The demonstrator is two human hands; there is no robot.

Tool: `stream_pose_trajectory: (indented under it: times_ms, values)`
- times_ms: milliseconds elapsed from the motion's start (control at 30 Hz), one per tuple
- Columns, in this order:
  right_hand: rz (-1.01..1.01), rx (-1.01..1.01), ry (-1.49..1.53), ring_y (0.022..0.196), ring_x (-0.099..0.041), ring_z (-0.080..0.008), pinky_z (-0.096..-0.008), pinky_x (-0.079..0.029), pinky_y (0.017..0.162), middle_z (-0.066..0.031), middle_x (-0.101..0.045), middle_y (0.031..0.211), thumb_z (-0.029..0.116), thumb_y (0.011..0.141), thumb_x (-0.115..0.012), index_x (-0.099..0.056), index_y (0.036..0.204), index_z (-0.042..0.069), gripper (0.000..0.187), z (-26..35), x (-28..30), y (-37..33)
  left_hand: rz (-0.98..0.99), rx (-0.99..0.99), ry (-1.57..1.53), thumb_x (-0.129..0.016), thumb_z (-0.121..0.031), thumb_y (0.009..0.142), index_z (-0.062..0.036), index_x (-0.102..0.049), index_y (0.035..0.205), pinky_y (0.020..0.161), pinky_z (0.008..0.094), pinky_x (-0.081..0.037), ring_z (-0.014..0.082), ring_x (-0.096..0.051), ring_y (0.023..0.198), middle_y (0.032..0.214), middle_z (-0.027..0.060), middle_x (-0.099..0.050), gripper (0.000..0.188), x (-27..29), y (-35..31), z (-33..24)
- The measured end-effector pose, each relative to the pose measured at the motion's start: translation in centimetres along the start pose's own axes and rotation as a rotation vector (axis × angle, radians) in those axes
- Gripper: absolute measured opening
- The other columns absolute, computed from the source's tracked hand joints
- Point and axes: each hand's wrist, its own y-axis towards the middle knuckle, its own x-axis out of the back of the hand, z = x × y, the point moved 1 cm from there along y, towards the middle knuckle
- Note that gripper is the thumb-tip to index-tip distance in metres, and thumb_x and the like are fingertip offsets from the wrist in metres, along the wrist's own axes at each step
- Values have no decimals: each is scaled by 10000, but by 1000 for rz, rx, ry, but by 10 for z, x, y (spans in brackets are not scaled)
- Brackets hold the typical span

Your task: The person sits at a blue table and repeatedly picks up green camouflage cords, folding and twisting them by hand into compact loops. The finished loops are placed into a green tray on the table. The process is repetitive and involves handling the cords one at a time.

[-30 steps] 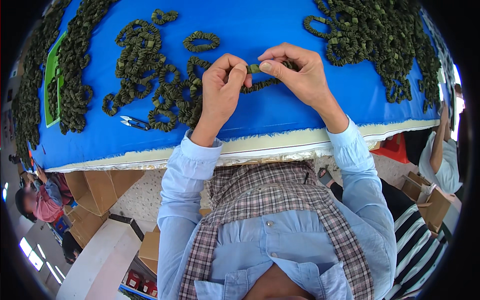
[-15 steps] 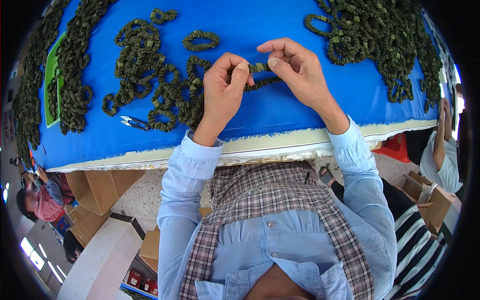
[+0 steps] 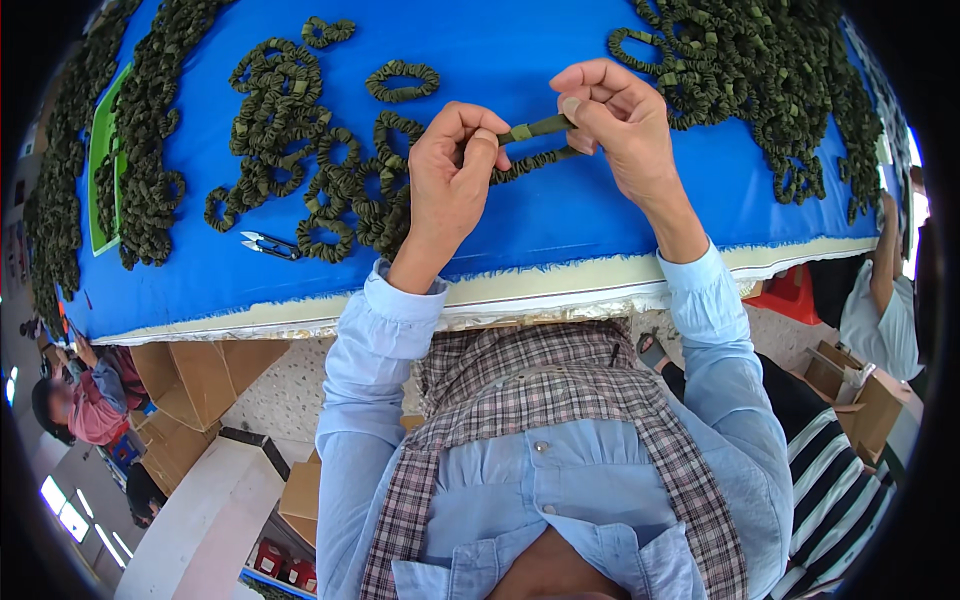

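A dark green scrunchie [image 3: 540, 127] is stretched between my two hands above the blue table covering. My left hand [image 3: 450, 165] pinches one end between thumb and fingers. At the other end, my right hand [image 3: 620, 125] grips it, thumb against the bent fingers. The upper strand is pulled smooth and carries a lighter green patch; the lower strand is still gathered. Just left of my left hand lies a loose pile of similar scrunchies [image 3: 340, 185]. A single scrunchie [image 3: 402, 82] rests above it, apart from the pile.
Small thread snips [image 3: 270, 246] lie left of the pile. A bright green tray [image 3: 100, 160] stands among scrunchies farther left. A big heap of scrunchies [image 3: 740, 70] covers the far right. Cardboard boxes [image 3: 205, 375] sit below the table edge. Other people [image 3: 95, 400] are at both sides.
My right hand has moved right and slightly up, away from my left. The scrunchie between them is drawn longer and its upper strand smoother. My left hand has hardly moved.
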Motion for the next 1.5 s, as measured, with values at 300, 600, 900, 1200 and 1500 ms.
stream_pose_trajectory:
  times_ms: [300,600,900,1200,1500]
  values:
    - [109,324,-690,726,-549,-127,-273,-429,590,-31,-587,829,141,746,-771,-732,958,87,223,-4,-19,-8,24,-38,-46,-487,20,898,-19,-494,1057,607,206,-435,66,-571,707,794,39,-583,165,1,0,6]
    - [132,232,-652,656,-500,-73,-223,-373,543,-12,-583,847,80,772,-747,-715,878,41,118,0,-10,-6,-89,-29,-196,-491,43,889,-18,-486,994,624,225,-465,106,-591,706,820,72,-618,122,5,3,-1]
    - [107,112,-255,623,-478,-43,-205,-401,535,1,-571,813,158,889,-652,-637,1106,62,238,-2,-14,-7,42,113,-225,-587,7,858,-2,-616,955,602,218,-441,60,-508,649,747,10,-592,101,7,3,-5]
    - [21,52,-260,587,-515,-35,-194,-422,499,-26,-623,833,194,937,-591,-651,1108,57,227,1,-1,-2,2,51,61,-637,-109,887,-23,-617,840,553,187,-370,32,-482,612,678,-10,-580,100,8,1,0]
    - [120,455,-696,655,-542,-120,-254,-427,517,-28,-607,783,165,727,-792,-736,951,87,243,1,-18,-5,67,-15,14,-614,-219,937,-29,-598,848,571,188,-377,39,-484,635,748,6,-606,211,5,2,7]
